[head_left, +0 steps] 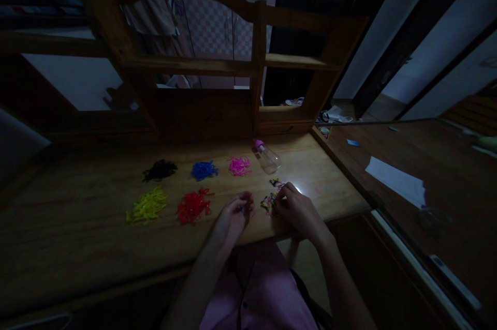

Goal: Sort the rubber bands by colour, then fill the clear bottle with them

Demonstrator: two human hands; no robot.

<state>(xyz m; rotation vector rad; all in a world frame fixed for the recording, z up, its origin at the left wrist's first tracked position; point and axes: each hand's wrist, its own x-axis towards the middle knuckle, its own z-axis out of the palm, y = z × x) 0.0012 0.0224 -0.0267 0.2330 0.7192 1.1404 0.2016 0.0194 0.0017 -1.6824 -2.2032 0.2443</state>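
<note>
My left hand [237, 210] hovers over the table's front part, its fingers curled around what looks like a small blue piece, mostly hidden. My right hand [298, 207] reaches into a small mixed-colour pile [267, 203] with its fingers pinched together; what they grip is hidden. Left of my hands lie sorted heaps of thin, band-like pieces: a red heap [193, 207], a yellow heap [147, 207], a black heap [159, 170], a blue heap [204, 170] and a pink heap [239, 166]. Behind the mixed pile, a clear bottle [271, 162] with a pink cap rests on its side.
The wooden table [97, 200] has a shelf unit [205, 113] along its back edge. To the right, a lower brown surface [446, 164] carries white papers [396, 181], a small blue card [352, 142] and a clear container [432, 218]. The room is dim.
</note>
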